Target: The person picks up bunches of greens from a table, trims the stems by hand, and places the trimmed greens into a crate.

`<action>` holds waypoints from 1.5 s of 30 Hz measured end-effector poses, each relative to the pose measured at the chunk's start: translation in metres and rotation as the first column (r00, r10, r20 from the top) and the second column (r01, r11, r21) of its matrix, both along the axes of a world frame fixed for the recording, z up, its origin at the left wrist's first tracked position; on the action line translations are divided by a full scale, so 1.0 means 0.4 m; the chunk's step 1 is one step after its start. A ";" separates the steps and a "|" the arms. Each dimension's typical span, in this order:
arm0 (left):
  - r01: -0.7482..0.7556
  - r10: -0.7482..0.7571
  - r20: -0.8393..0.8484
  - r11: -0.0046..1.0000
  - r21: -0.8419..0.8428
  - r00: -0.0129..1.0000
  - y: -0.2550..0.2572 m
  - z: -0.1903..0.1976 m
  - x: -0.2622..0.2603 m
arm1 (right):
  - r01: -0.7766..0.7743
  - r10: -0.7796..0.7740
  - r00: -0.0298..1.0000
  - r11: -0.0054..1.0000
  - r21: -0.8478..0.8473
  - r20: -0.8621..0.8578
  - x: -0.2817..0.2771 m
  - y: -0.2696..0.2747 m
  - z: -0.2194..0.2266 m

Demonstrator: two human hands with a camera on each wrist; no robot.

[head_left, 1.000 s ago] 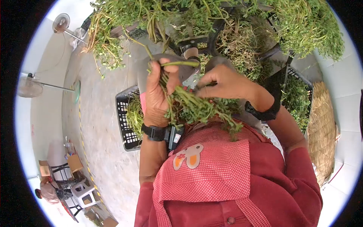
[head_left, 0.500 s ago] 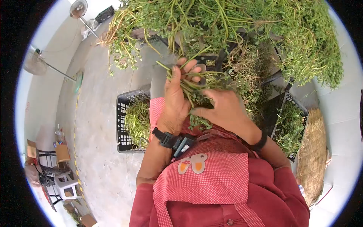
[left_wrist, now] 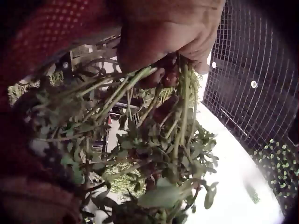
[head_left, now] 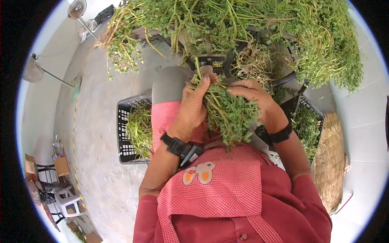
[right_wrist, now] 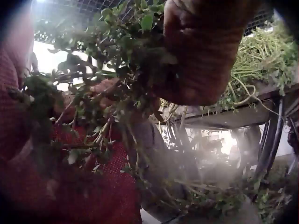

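Note:
A bunch of leafy green stems (head_left: 233, 115) hangs in front of the apron, leaves pointing down. My left hand (head_left: 192, 103) grips its stem end, with the thumb across the stems and one thick stem (head_left: 198, 67) standing up above the fist. In the left wrist view, stems (left_wrist: 184, 107) run out from under the curled fingers. At the bunch's upper right, my right hand (head_left: 257, 97) lays its fingers over the stems; its thumb is hidden by leaves in the head view. Leaves (right_wrist: 117, 51) fill the space beside a finger (right_wrist: 201, 60) in the right wrist view.
A broad heap of the same greens (head_left: 243, 20) covers the table ahead, trailing over its edge. Left of my knee stands a black crate (head_left: 121, 133) with cut stems (head_left: 139, 129). More greens (head_left: 306, 125) lie at the right, beside a straw mat (head_left: 329, 158).
My right hand has moved from below the stems up to the bunch's upper right. The bunch has swung so its leaves hang down, its stems gathered in my left hand.

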State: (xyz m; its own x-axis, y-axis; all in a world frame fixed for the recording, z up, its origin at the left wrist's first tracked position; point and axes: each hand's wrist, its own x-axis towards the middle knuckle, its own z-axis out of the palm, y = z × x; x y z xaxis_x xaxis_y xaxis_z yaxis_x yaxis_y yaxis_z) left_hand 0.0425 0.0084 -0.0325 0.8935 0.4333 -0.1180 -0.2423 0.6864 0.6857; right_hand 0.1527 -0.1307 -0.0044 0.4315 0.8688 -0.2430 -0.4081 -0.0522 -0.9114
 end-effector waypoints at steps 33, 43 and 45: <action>0.148 -0.104 -0.180 0.957 0.251 0.978 -0.003 -0.022 -0.007 | 0.056 -0.086 0.889 0.995 0.080 0.450 0.002 -0.036 -0.093; 0.138 -0.073 -0.231 0.951 0.278 0.970 -0.018 -0.004 -0.005 | 0.162 -0.273 0.719 0.960 0.227 0.639 -0.018 0.004 -0.128; 0.105 -0.056 -0.188 0.958 0.265 0.981 -0.025 -0.005 -0.005 | 0.230 -0.297 0.534 0.952 0.202 0.792 -0.022 0.005 -0.133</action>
